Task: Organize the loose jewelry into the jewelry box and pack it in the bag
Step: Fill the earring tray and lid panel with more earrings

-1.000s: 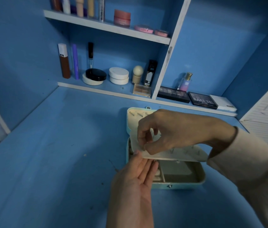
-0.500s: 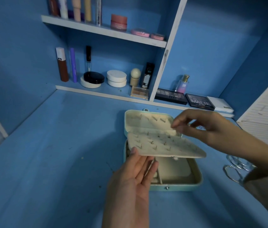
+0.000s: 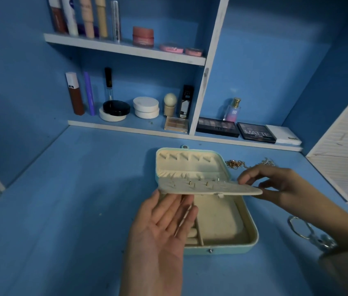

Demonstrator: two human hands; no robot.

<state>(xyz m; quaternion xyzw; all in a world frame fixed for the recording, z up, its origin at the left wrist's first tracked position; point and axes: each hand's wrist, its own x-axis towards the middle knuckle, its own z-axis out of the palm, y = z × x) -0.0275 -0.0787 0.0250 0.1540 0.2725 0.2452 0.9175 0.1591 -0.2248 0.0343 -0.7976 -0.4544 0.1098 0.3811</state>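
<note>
**Earring panel propped up, most of the jewelry not yet in the box**

My left hand (image 3: 160, 227) is my working grip here, though it clasps nothing: it lies palm up with the fingers straight, and the fingertips go under the left end of the cream earring panel (image 3: 207, 186), holding it level above the tray. My right hand (image 3: 279, 186) hovers just beside the panel's right tip with its fingers loosely curled. I cannot tell whether something tiny sits between them.

A few studs (image 3: 207, 183) stand in the panel, some gold and some pale, so the earrings seem at least partly placed. Below it the mint jewelry box (image 3: 228, 249) sits open on the blue worktop (image 3: 72, 210), its lid (image 3: 190, 163) laid back. The large compartment looks bare, and the small slots near my left palm are partly hidden.

To the right of the box, a gold chain (image 3: 235, 163) lies close to the lid's corner, with a silvery piece (image 3: 268, 161) further along. Silver bangles (image 3: 303, 229) rest near my right forearm. All three are out on the worktop.

I judge the task early to midway. The loose pieces have to go in, the panel has to fold down and the box has to close. I see no bag in view. The shelf (image 3: 126, 48) behind holds cosmetics only.
</note>
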